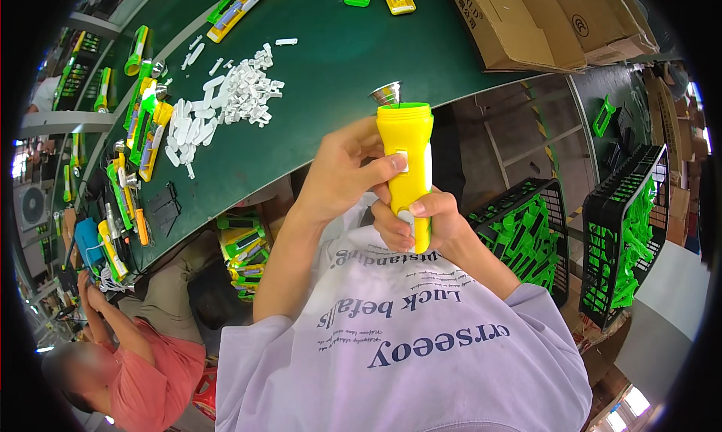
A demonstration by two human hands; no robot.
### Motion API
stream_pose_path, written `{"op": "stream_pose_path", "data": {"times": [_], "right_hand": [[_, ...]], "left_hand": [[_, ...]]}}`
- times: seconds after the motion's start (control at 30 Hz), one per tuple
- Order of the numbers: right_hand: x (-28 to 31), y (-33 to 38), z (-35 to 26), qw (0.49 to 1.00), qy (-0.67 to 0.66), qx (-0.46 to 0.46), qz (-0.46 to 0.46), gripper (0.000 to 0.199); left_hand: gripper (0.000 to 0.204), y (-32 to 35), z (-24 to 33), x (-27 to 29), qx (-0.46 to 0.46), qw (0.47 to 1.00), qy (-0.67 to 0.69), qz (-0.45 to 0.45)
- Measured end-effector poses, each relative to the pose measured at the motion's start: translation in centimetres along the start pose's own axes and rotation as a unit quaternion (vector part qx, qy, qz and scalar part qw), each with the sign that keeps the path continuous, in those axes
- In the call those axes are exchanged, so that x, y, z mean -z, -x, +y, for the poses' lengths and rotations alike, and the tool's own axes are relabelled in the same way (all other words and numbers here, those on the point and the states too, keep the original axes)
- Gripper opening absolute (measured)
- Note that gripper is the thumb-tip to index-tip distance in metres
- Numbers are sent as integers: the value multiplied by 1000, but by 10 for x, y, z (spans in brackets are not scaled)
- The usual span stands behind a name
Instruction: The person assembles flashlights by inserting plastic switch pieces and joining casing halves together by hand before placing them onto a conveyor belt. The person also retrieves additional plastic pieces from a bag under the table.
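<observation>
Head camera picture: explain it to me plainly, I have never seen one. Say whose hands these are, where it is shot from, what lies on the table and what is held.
This is one wide fisheye camera worn on a person's head, looking down, so straight edges bend near the rim. The two bare hands belong to the wearer. The left hand and right hand together grip a yellow torch with a silver reflector at its top. Beyond it is a green table with a heap of white parts, more yellow and green torches and a cardboard box. Black crates of green parts stand to the right. Another person works at lower left.
</observation>
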State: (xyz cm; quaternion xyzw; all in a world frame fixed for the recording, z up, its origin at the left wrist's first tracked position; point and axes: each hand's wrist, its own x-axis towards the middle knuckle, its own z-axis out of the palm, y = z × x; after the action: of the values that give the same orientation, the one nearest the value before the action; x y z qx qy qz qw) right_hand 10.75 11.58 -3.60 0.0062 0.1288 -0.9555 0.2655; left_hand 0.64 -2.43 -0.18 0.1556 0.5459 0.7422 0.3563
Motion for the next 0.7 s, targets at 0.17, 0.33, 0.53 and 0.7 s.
{"op": "stream_pose_path", "data": {"times": [0.17,0.33,0.53,0.7], "right_hand": [[0,0,2,1000,-15,-22,1,36],[-10,1,2,997,5,-25,71,28],[-8,5,6,998,-9,-14,62,33],[-10,5,7,998,-34,-21,56,32]], "left_hand": [[35,1,-7,-4,59,997,41,-12],[35,2,-13,-9,21,999,36,8],[35,6,-10,-11,31,999,43,3],[35,8,-11,-13,34,998,49,18]]}}
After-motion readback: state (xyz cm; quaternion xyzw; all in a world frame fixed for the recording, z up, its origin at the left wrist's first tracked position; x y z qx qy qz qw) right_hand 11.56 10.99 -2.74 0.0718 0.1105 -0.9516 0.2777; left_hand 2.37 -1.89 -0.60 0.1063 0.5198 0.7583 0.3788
